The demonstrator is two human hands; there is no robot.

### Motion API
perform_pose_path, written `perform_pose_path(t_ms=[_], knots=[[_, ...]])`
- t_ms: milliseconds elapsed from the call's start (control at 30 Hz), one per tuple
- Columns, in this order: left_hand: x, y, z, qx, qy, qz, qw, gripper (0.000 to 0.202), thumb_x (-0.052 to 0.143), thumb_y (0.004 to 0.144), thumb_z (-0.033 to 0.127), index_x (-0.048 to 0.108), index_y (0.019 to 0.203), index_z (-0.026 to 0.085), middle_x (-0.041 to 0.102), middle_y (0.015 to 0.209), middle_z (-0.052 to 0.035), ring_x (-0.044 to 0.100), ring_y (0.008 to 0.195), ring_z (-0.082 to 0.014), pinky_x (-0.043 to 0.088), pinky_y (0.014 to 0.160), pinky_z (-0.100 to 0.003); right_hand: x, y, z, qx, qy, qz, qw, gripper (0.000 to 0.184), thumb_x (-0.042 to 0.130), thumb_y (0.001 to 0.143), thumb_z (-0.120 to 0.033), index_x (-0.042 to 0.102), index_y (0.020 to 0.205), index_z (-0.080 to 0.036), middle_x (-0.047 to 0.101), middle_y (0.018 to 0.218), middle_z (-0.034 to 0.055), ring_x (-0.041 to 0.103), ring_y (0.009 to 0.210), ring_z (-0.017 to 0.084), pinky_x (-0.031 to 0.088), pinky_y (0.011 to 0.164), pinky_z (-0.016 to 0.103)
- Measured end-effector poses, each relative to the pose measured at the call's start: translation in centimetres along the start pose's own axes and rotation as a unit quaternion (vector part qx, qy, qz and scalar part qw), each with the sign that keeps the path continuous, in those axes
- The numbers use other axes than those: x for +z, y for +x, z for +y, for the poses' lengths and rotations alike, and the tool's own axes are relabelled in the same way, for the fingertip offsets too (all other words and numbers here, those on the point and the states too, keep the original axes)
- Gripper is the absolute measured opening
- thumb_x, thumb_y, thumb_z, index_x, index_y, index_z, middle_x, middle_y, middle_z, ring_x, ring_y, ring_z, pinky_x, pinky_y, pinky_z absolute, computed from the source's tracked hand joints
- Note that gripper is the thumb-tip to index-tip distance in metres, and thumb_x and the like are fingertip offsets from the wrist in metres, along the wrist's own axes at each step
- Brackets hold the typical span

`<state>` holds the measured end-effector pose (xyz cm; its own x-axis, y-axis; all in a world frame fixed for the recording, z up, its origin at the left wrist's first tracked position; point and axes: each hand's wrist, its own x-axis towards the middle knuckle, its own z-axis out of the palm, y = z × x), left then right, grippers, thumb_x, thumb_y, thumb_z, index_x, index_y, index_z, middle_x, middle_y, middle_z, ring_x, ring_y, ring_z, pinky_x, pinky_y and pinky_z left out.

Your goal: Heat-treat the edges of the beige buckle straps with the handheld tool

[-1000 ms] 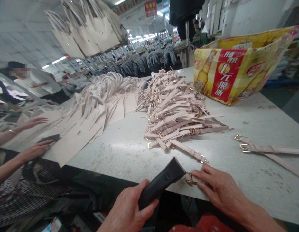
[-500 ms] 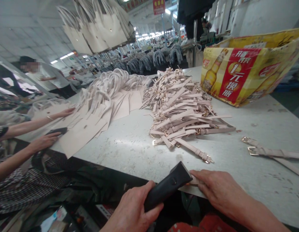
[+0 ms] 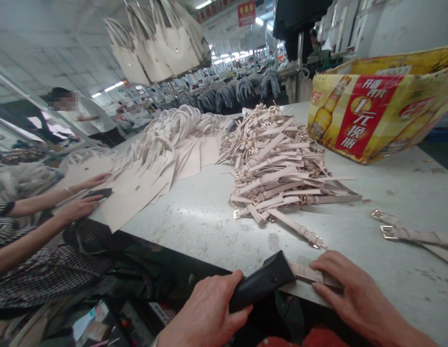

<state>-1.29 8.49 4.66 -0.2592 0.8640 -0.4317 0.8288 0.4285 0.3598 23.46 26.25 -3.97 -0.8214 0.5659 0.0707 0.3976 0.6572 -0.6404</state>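
Note:
My left hand (image 3: 209,313) is wrapped round a black hand-held tool (image 3: 262,282) whose tip rests on a pale pink strap (image 3: 310,275) at the near edge of the white table (image 3: 209,226). Fingers of my right hand (image 3: 348,291) lie flat on that strap, pressing it to the table. Just beyond lies a large pile of pink straps with gold buckles (image 3: 278,164).
Two more buckled straps (image 3: 408,233) lie at the right. A yellow and red carton (image 3: 372,111) stands at the back right. Pale bag panels with handles (image 3: 158,159) cover the left side, where another person's hands (image 3: 77,207) work with a dark tool. Finished bags hang overhead.
The tool's tip has slid back along the strap towards me, so more strap shows under my right fingers. The other person's hands have drawn closer together on the panels.

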Motion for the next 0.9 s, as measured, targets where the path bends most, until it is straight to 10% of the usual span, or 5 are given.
perform_pose_path(t_ms=[300, 567, 900], knots=[[-2.9, 0.0, 3.9, 0.032, 0.074, -0.045, 0.996, 0.011, 0.051, 0.084, 0.030, 0.057, 0.090, 0.023, 0.070, 0.090, -0.0021, 0.066, 0.081, -0.0250, 0.046, 0.069, -0.034, 0.1, 0.3, 0.7, -0.018, 0.023, -0.026, 0.999, 0.021, 0.050, 0.095, -0.031, 0.062, 0.113, -0.029, 0.055, 0.104, 0.0052, 0.052, 0.099, 0.023, 0.049, 0.085, 0.043], [-2.6, 1.1, 5.8, 0.091, 0.120, -0.041, 0.988, 0.015, 0.052, 0.082, 0.029, 0.056, 0.096, 0.023, 0.070, 0.092, -0.0043, 0.067, 0.085, -0.0309, 0.054, 0.077, -0.046, 0.7, -0.6, 2.0, -0.003, 0.043, 0.018, 0.999, 0.053, 0.046, 0.094, -0.028, 0.027, 0.144, -0.032, 0.054, 0.118, 0.0065, 0.052, 0.110, 0.022, 0.045, 0.099, 0.046], [-4.0, 0.7, 4.4, 0.079, 0.137, -0.029, 0.987, 0.019, 0.058, 0.082, 0.035, 0.060, 0.095, 0.023, 0.071, 0.086, -0.0054, 0.068, 0.081, -0.0280, 0.053, 0.075, -0.040, 1.6, -1.2, 3.6, -0.050, -0.008, 0.089, 0.995, 0.047, 0.052, 0.093, -0.044, 0.039, 0.137, -0.034, 0.064, 0.106, 0.0038, 0.065, 0.095, 0.020, 0.058, 0.082, 0.034]])
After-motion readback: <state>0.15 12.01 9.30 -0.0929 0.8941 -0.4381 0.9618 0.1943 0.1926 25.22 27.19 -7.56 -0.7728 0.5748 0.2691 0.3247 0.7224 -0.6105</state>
